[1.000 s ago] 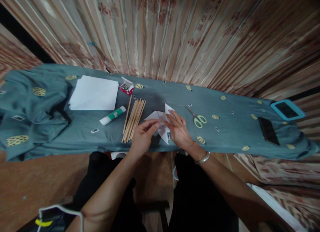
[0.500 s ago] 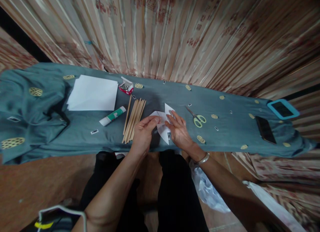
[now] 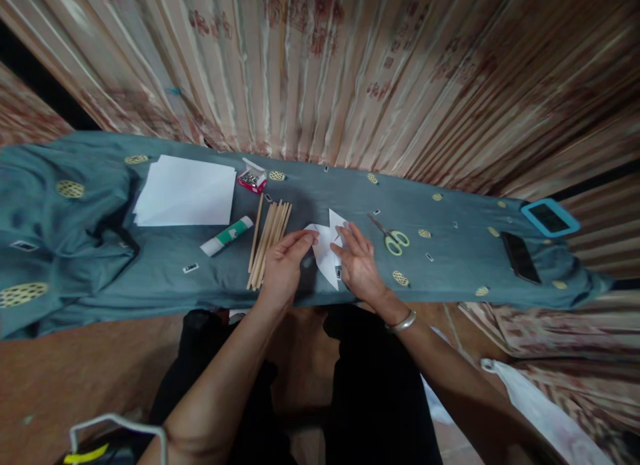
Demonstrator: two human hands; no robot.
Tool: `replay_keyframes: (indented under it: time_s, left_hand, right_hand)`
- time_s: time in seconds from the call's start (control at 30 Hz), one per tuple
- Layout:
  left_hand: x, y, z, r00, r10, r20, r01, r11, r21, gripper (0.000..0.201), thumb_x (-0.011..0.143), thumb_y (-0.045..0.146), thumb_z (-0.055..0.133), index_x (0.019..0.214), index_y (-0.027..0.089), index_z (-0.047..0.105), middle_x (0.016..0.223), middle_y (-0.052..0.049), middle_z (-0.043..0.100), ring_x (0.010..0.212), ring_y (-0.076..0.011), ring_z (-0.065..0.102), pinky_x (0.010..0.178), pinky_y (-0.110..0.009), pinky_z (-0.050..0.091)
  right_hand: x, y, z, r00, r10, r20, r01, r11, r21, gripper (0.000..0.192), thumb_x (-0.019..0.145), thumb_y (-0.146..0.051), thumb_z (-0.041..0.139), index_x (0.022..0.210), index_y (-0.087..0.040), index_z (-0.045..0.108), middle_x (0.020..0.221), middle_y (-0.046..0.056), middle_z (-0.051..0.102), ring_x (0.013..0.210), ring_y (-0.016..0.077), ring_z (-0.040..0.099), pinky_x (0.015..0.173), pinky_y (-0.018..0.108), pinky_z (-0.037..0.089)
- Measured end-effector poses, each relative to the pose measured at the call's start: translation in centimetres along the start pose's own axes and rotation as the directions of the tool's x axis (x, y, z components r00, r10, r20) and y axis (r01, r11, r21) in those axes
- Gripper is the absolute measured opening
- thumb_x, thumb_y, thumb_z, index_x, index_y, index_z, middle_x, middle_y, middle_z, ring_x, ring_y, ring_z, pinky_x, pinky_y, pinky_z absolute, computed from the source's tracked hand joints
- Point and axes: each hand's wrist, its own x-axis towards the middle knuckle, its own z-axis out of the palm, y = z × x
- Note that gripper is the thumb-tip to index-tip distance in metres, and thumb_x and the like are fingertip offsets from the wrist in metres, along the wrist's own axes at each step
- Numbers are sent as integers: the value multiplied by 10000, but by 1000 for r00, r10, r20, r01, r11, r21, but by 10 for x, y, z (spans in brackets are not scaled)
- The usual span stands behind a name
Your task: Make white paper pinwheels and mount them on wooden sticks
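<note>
A folded white paper shape (image 3: 327, 248) with pointed flaps lies on the teal cloth (image 3: 450, 265) in front of me. My left hand (image 3: 283, 268) pinches its left flap between thumb and fingers. My right hand (image 3: 357, 265), with a silver bangle on the wrist, presses flat on the paper's right side. A bundle of wooden sticks (image 3: 267, 241) lies just left of my left hand.
A stack of white sheets (image 3: 185, 191), a glue stick (image 3: 226, 236) and a small red box of pins (image 3: 251, 177) lie to the left. Green-handled scissors (image 3: 393, 237) lie to the right. Farther right are a black phone (image 3: 519, 257) and a blue-cased device (image 3: 550, 217). Curtains hang behind.
My left hand has slid up along the paper's left flap and folded it inward. My right hand has stayed pressed on the paper. The view shifted slightly.
</note>
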Motion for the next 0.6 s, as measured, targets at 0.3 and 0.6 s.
replay_keyframes:
  time_s: [0.3, 0.6]
  left_hand:
    - [5, 2, -5, 999, -42, -24, 42, 999, -7, 191, 597, 299, 811, 748, 190, 768, 787, -24, 730, 800, -137, 628, 851, -265, 436]
    - [12, -5, -18, 991, -108, -80, 106, 994, -29, 341, 574, 309, 834, 878, 190, 737, 935, -35, 719, 1014, -179, 623, 966, -306, 413]
  right_hand:
    - [9, 15, -5, 986, 147, -77, -114, 938, 327, 420, 823, -107, 447, 1105, -242, 727, 1441, 37, 517, 1437, 268, 295, 1153, 546, 279]
    - [15, 28, -3, 919, 388, -73, -220, 657, 721, 308, 827, -266, 530, 1036, -261, 756, 1326, 53, 618, 1272, 248, 529, 1117, 467, 341]
